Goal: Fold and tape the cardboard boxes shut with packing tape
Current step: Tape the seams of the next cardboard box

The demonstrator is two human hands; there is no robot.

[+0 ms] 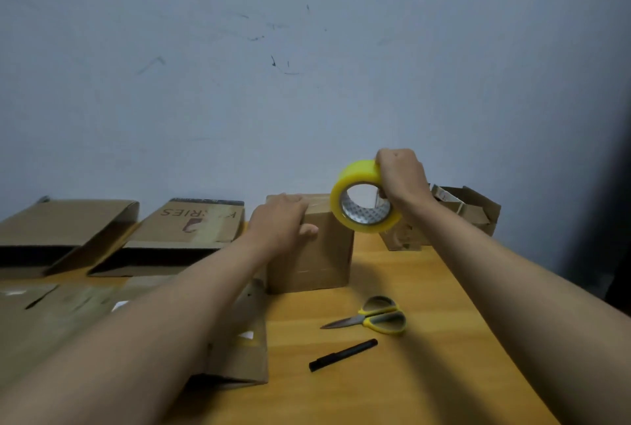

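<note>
My wooden bench (426, 373) stood against a scuffed pale wall (307, 66). My left grip (280, 223) lay flat on the closed cardboard box (317, 254); my right grip (401, 175) clutched the yellow packing tape roll (358, 192) above it. A flattened box (194, 223) read "RIES".

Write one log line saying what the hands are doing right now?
left hand: presses box top | right hand: grips tape roll above box | scissors, pen: idle on table

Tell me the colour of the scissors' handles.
Yellow with grey inner grips on the scissors, seen in the head view.
</note>
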